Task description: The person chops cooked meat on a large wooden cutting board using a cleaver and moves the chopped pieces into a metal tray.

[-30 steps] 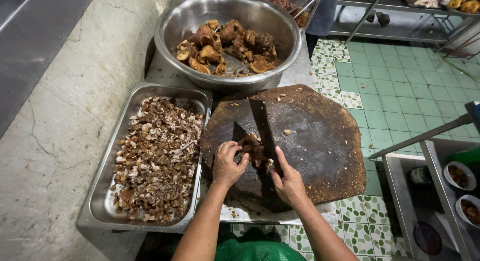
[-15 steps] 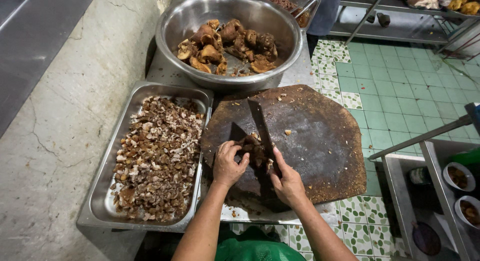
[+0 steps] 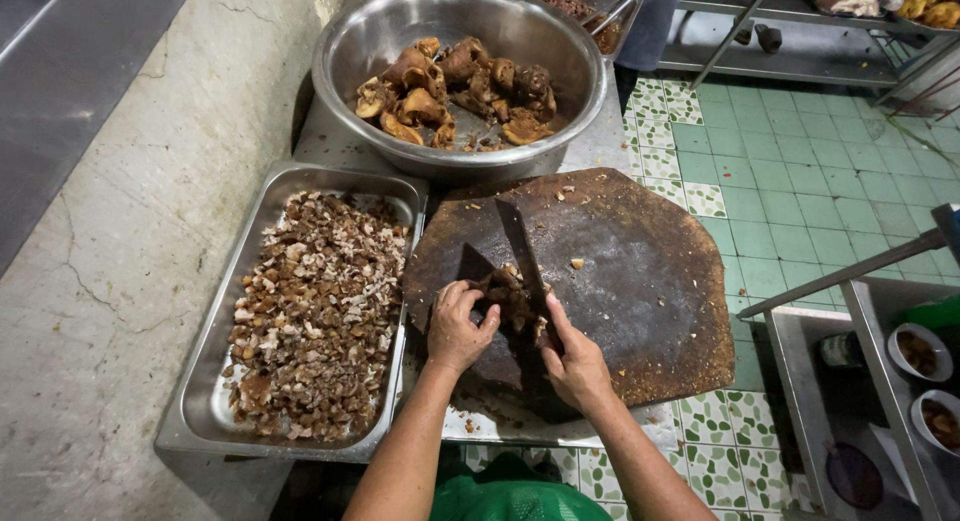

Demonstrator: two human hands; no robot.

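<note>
Meat: a dark, cooked chunk (image 3: 508,293) on the near-left part of the round chopping board (image 3: 640,281), between the two hands.
Handling: looks soft, moist and probably greasy — likely to slide under pressure; best pinned from above with curled fingertips, back from the edge.
Left hand (image 3: 458,326): curled over the chunk's left side, fingers pressing down on it.
Right hand (image 3: 575,361): closed around the cleaver (image 3: 522,253) handle, blade pointing away across the meat.
Tray (image 3: 200,381): left of the board, touching it, filled with small chopped pieces.
Bowl (image 3: 350,41): steel, beyond the board, holding larger uncut pieces.
Hard to make out: the handle is hidden inside the fist; whether the edge is in the meat or just above it — cannot tell; the chunk's near side is covered by both hands.
</note>
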